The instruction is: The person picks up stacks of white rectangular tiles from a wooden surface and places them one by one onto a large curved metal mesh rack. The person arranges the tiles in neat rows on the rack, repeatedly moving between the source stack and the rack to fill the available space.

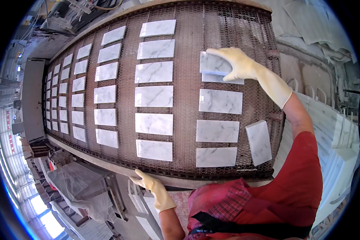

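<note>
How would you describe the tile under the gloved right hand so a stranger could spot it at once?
Find the mesh belt covered in rows of white marble tiles. In the rightmost full column, go to the far end, where the right hand rests. The tile beneath it lies atop another tile, the only stacked pair; its neighbours lie single and flat.

Polished marble tiles, wire-mesh belt

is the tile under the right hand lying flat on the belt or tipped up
Tipped up. The right hand grips the tile at its far edge, and its near edge overlaps another tile on the mesh belt.
</note>
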### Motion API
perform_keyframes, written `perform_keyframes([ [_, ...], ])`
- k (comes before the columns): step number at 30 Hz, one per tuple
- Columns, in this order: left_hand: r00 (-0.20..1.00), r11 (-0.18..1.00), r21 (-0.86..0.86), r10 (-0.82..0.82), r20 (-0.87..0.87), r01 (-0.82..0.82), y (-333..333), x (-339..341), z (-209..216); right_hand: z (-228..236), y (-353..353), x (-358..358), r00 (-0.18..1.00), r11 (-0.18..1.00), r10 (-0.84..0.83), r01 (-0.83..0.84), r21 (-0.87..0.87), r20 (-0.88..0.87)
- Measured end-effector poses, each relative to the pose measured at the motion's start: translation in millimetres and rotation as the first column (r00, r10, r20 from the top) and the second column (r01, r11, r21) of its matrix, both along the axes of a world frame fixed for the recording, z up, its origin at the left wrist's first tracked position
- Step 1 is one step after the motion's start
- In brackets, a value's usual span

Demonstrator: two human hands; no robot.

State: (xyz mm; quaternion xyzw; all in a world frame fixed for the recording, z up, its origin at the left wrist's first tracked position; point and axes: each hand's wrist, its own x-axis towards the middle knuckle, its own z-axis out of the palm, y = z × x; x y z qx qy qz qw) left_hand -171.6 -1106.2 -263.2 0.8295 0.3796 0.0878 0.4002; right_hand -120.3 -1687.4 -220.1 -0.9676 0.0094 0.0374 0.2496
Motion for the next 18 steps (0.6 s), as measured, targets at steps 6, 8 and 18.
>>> perform_keyframes([
  [6, 1.0, 1.0, -0.005, 0.009, -0.027, -0.009, -14, 0, 12, -13, -39, 38, 0.99, 0.989, -0.061, 0.077, -0.127, 0.13],
  [8, 1.0, 1.0, -0.026, -0.002, -0.011, 0.001, -10, -1, 8, -15, -43, 46, 0.997, 0.984, -0.049, 0.057, -0.166, 0.051],
  [18, 1.0, 0.999, -0.052, -0.012, 0.028, 0.014, 2, -7, -8, -24, -61, 49, 0.989, 0.997, 0.008, 0.003, -0.074, 0.149],
])
